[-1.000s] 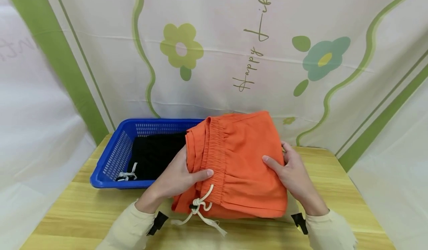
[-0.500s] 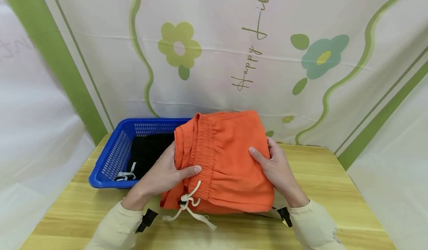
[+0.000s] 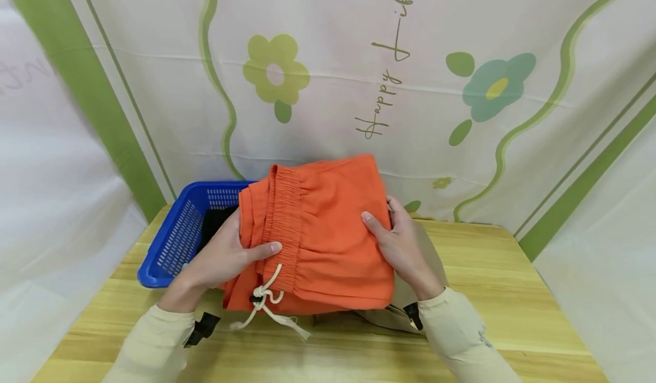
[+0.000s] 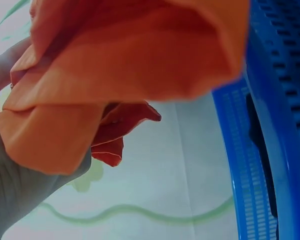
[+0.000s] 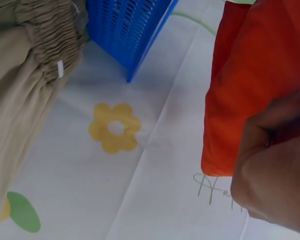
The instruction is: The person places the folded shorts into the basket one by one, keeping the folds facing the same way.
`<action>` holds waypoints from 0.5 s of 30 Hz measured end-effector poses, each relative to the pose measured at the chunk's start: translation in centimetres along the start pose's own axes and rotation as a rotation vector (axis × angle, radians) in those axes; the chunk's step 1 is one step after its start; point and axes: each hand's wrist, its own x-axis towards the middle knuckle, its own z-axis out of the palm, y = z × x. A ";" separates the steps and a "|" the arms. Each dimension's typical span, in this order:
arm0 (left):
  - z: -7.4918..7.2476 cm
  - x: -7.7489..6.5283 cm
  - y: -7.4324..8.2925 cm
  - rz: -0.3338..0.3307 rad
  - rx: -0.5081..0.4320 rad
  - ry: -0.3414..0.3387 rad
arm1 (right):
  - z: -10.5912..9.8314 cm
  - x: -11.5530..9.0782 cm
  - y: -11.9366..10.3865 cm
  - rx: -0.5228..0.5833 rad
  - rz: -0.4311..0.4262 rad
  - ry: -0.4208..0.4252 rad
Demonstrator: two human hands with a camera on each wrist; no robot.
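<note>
Folded orange shorts [image 3: 338,229] with a gathered waistband and a knotted white drawstring hang above the table. My left hand [image 3: 222,258] grips their waistband side, thumb on top and the other fingers hidden beneath. On the opposite side my right hand [image 3: 410,252] pinches the edge, its thumb lying over the cloth. Behind the left hand stands a blue plastic basket [image 3: 148,266], partly covered by the shorts. A black garment [image 3: 212,221] lies inside it. In the left wrist view, orange folds [image 4: 130,70] hang close to the basket wall [image 4: 285,150].
Below the shorts, a khaki garment [image 3: 366,320] lies on the wooden table [image 3: 492,292]; its elastic waistband [image 5: 55,40] shows in the right wrist view. A printed curtain [image 3: 328,121] rises behind the table and basket.
Both hands have carried the orange shorts leftward and slightly up, so they cover more of the basket and black garment. More of the khaki garment shows at right.
</note>
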 end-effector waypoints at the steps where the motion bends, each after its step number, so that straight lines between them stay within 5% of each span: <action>1: -0.3 -0.1 0.0 -0.002 -0.007 0.001 | 0.2 0.2 0.0 0.016 -0.012 -0.001; 15: -3.8 -0.9 -1.0 -0.083 -0.083 -0.025 | 3.6 2.1 0.5 0.054 -0.089 -0.024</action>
